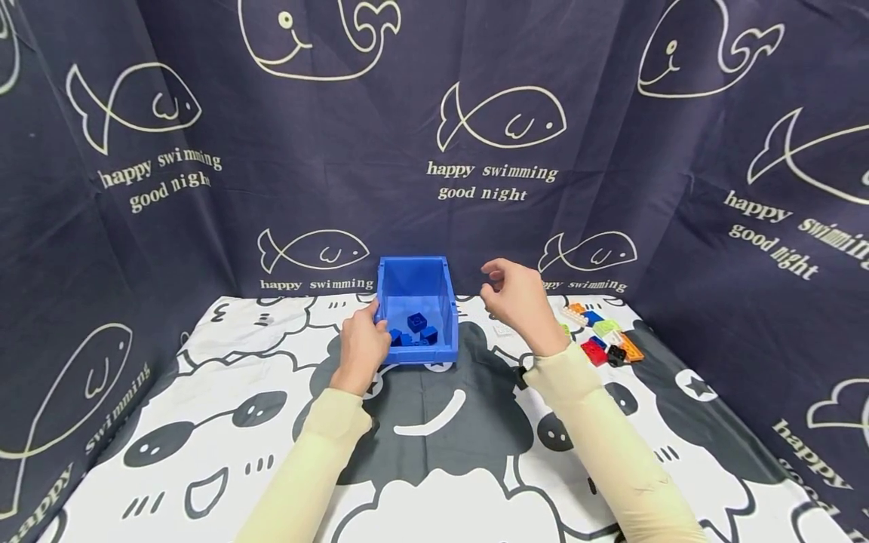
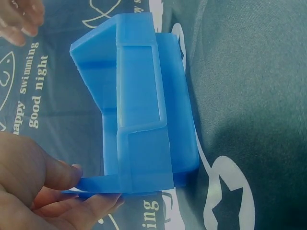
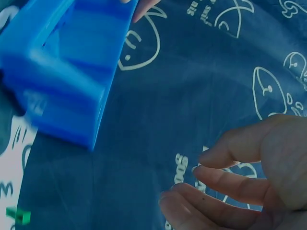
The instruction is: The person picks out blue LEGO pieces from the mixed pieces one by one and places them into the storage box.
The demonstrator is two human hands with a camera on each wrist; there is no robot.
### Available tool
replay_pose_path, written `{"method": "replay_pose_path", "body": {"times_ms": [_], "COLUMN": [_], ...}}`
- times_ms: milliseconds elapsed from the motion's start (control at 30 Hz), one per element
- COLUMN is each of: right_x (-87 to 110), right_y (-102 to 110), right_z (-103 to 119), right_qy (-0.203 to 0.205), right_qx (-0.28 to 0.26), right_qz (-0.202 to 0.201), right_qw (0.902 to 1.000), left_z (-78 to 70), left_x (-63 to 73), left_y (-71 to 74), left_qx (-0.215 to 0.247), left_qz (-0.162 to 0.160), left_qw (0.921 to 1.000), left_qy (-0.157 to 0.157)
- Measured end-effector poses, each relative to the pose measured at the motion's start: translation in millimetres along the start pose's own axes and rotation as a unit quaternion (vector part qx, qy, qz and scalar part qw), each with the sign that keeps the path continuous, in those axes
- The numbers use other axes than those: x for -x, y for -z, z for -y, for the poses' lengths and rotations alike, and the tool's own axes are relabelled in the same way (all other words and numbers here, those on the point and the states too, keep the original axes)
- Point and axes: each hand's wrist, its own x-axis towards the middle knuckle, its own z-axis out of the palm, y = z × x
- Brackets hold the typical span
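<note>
A blue plastic bin [image 1: 421,353] stands upright at the back middle of the table, with several dark blue toy bricks [image 1: 417,323] lying on its floor. My left hand [image 1: 362,343] grips the bin's left side wall; in the left wrist view the thumb and fingers [image 2: 62,175] pinch that wall from both sides. To the right of the bin, my right hand [image 1: 517,296] hovers in the air, apart from it. Its fingers [image 3: 216,206] are loosely bent, and nothing is between them in the right wrist view.
Several loose toy bricks in mixed colours, among them a red brick [image 1: 594,353] and a black brick [image 1: 616,355], lie right of my right forearm. A white brick [image 1: 503,329] lies between bin and right hand. Behind the table hangs a dark fish-print curtain [image 1: 380,173].
</note>
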Motion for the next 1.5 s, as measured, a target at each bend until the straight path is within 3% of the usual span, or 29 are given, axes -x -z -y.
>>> {"method": "replay_pose_path", "body": {"times_ms": [300, 500, 800, 1000, 1233, 1500], "right_x": [-2.8, -2.8, 1.5, -5.8, -13.3, -2.3], "right_y": [22, 40, 66, 69, 63, 51], "right_z": [-42, -71, -113, -139, -164, -195], "right_qy": [-0.03, -0.042, -0.124, -0.181, -0.214, -0.281], "right_qx": [0.037, 0.047, 0.064, 0.066, 0.071, 0.069], "right_qz": [-0.01, -0.01, 0.015, 0.052, 0.083, 0.172], "right_qw": [0.9988, 0.998, 0.9901, 0.98, 0.9708, 0.9416], "left_z": [0.3, -0.2, -0.1, -1.1, -0.4, 0.3], "left_x": [1.1, 1.6, 2.9, -0.2, -4.0, -2.6], "left_y": [0.8, -0.3, -5.1, 0.9, 4.0, 0.6], "left_qx": [-0.002, 0.001, 0.005, 0.004, 0.009, 0.008], "left_qz": [0.003, -0.006, -0.014, -0.007, -0.009, 0.007], "left_qw": [1.0, 1.0, 0.9997, 0.9999, 0.9997, 0.9999], "left_qy": [0.006, -0.006, -0.019, -0.01, -0.02, -0.004]}}
